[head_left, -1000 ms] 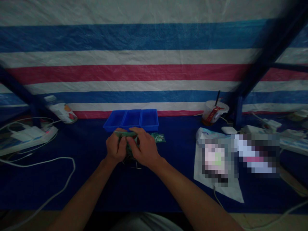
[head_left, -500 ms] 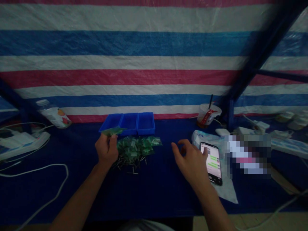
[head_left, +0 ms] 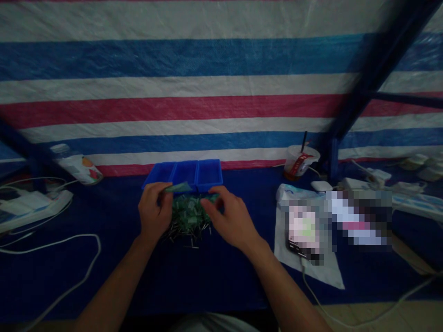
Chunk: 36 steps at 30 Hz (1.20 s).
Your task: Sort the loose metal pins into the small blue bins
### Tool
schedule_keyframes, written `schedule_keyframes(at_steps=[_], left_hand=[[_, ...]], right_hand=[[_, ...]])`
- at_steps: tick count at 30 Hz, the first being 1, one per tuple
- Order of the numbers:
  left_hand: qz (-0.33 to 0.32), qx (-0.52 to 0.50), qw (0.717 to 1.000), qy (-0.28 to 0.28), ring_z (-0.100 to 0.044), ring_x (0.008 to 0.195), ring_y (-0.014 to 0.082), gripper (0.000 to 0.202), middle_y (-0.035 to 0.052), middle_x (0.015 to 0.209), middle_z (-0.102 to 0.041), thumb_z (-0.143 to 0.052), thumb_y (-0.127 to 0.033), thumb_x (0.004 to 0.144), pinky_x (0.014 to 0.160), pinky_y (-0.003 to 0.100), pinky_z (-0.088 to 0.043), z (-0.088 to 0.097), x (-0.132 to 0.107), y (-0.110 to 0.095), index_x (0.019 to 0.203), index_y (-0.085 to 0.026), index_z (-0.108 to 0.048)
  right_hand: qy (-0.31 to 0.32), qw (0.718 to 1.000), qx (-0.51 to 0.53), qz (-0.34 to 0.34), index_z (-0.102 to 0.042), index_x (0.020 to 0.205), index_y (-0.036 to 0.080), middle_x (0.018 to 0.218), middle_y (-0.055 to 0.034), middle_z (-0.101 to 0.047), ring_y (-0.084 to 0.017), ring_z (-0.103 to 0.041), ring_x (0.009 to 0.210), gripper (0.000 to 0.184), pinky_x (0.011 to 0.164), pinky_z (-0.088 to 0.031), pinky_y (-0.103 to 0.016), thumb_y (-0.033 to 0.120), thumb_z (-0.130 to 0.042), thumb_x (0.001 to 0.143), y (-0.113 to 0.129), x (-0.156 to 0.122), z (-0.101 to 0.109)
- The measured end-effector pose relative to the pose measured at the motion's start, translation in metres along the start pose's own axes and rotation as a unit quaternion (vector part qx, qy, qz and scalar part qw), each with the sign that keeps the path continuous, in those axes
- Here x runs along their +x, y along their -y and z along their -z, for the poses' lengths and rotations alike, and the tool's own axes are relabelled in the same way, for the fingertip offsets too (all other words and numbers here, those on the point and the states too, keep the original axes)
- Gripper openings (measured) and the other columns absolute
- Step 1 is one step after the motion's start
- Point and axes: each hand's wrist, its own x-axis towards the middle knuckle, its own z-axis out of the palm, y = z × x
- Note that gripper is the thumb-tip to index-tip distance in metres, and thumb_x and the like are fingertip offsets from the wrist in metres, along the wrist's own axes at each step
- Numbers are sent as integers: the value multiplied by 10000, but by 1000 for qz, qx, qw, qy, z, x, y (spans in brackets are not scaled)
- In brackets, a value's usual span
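We see one left hand (head_left: 155,213) with one green board (head_left: 178,187) in it, and one right hand (head_left: 231,216), low in the middle. Above them is one blue tray (head_left: 182,175) with three parts. We see one cup (head_left: 298,161) with one straw (head_left: 304,141) at right, and one bottle (head_left: 78,168) at left. The pile of boards (head_left: 188,216) has too many to count.

Left hand (head_left: 154,212) pinching a small green circuit board (head_left: 178,186) just in front of a three-compartment blue plastic tray (head_left: 209,175). Right hand (head_left: 230,216) touching the far side of a heap of green circuit boards with metal pins (head_left: 188,216). To the right, a clear plastic cup with black straw (head_left: 297,161) and a white plastic bag (head_left: 304,263) on navy cloth (head_left: 104,281); to the left, a clear plastic bottle (head_left: 78,168). Behind, a striped blue, red and white tarpaulin (head_left: 207,106).
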Motion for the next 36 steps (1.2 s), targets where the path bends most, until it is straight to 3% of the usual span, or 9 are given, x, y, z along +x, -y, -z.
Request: schedule_keyframes(at_steps=[2, 4, 7, 10, 14, 18, 27, 32, 36], left_hand=[[-12, 12, 1000, 1, -574, 764, 151, 195, 50, 918, -590, -571, -286, 903, 713, 281, -473, 0, 2, 0, 1002, -183, -703], [-11, 15, 1000, 7, -546, 698, 134, 206, 39, 865, -577, -568, -279, 910, 677, 269, -464, 0, 4, 2, 1018, -188, -719], [-13, -3, 999, 47, -525, 616, 124, 224, 9, 727, -579, -559, -271, 916, 612, 247, -444, 0, 4, 2, 1045, -185, -721], [-3, -17, 996, 83, -544, 581, 125, 246, -2, 675, -612, -556, -291, 911, 587, 242, -447, 1, 2, 0, 1063, -188, -719], [12, -32, 994, 106, -657, 714, 157, 276, 44, 854, -726, -524, -277, 907, 665, 260, -505, 1, -2, -3, 1081, -183, -718], [16, -59, 990, 129, -696, 815, 180, 331, 71, 990, -749, -467, -287, 924, 717, 278, -534, 2, -6, -2, 1127, -171, -702], [3, -82, 977, 196, -625, 616, 136, 320, 65, 942, -754, -549, -365, 894, 618, 246, -511, 0, -2, -10, 1102, -174, -700], [2, -65, 982, 178, -596, 622, 129, 276, 45, 882, -732, -550, -324, 899, 624, 243, -490, -2, -1, -9, 1080, -181, -702], [-2, -73, 984, 163, -565, 595, 121, 251, 26, 814, -699, -543, -301, 910, 601, 244, -466, -3, -3, -6, 1063, -181, -701]], right_hand=[[73, 984, 160, -30, -553, 1236, 221, 618, 28, -606, -156, -573, 568, 431, 570, -432, -286, 522, -523, 929, 2, 24, -14], [161, 942, 289, -47, -524, 1285, 230, 639, 28, -623, -135, -564, 543, 453, 527, -431, -258, 521, -512, 938, 0, 43, -27], [237, 892, 377, -81, -606, 1165, 215, 747, -19, -679, -108, -563, 521, 382, 461, -385, -225, 510, -484, 956, -7, 58, -40], [196, 885, 406, -115, -647, 1041, 211, 770, -12, -666, -90, -548, 515, 262, 426, -337, -202, 431, -560, 928, -15, 57, -46], [122, 896, 412, -114, -645, 994, 230, 631, 53, -525, -83, -486, 494, 171, 439, -348, -200, 296, -668, 839, -19, 49, -48], [78, 901, 419, -81, -619, 998, 243, 683, 59, -538, -84, -487, 527, 215, 475, -396, -206, 249, -687, 794, -21, 45, -50], [24, 915, 383, -127, -489, 1253, 247, 732, 48, -615, -111, -553, 532, 536, 487, -451, -242, 266, -712, 766, -25, 44, -59], [43, 914, 387, -111, -624, 953, 210, 788, 15, -662, -109, -579, 566, 210, 516, -458, -244, 258, -702, 764, -25, 44, -61], [56, 923, 366, -101, -622, 832, 203, 697, 25, -632, -106, -554, 533, 108, 477, -421, -228, 271, -685, 776, -26, 44, -63]])
